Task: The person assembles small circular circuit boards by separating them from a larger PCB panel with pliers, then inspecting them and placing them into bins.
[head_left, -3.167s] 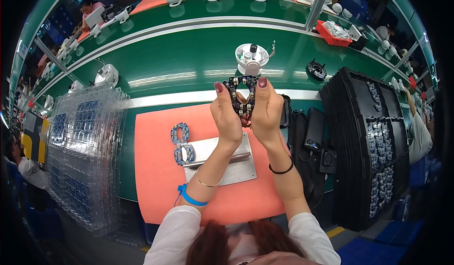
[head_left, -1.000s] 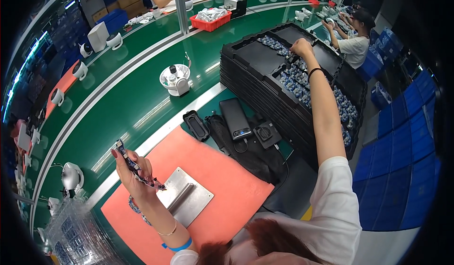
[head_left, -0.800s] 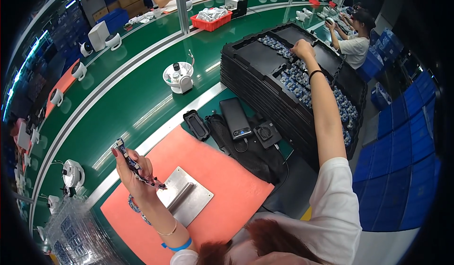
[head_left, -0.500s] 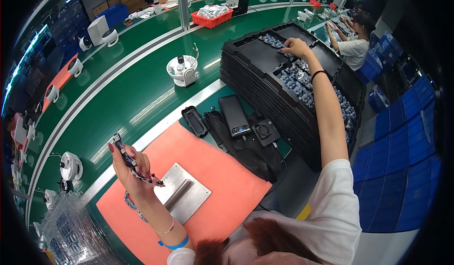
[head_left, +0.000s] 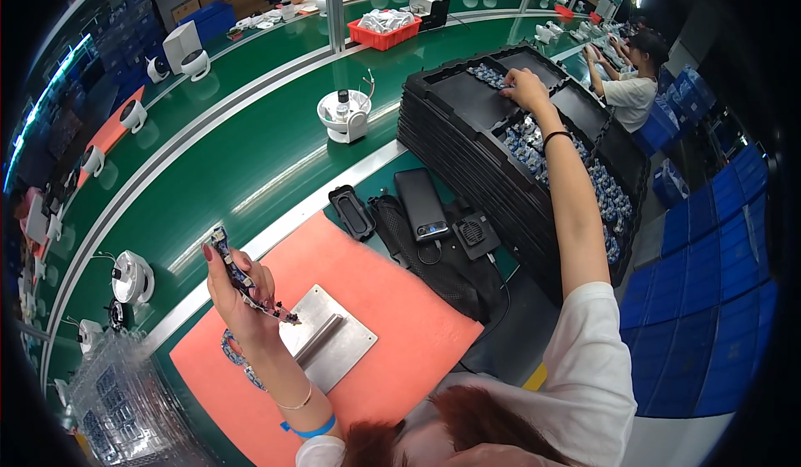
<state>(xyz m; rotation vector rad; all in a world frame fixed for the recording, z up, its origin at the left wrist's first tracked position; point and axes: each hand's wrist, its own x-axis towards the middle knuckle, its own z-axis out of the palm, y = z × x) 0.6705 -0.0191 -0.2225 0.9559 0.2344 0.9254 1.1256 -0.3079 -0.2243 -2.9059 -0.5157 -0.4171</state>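
My left hand is raised over the left part of the salmon mat, closed around a thin strip of small circuit boards. Beneath that forearm, more circuit boards lie partly hidden on the mat. Beside the wrist sits a metal plate fixture with a raised bar. My right arm stretches to the top black tray of a tall stack. There my right hand has its fingers pinched together beside a row of blue circuit boards; what is between the fingertips is hidden.
A power bank, a small black fan-like device and an open black case lie between mat and trays. White round device housings stand on the green conveyor. Clear plastic trays are at lower left. Co-workers sit beyond.
The whole view has shifted slightly right. The white housings on the conveyor have moved a little to the right and away. Both hands keep nearly the same pose.
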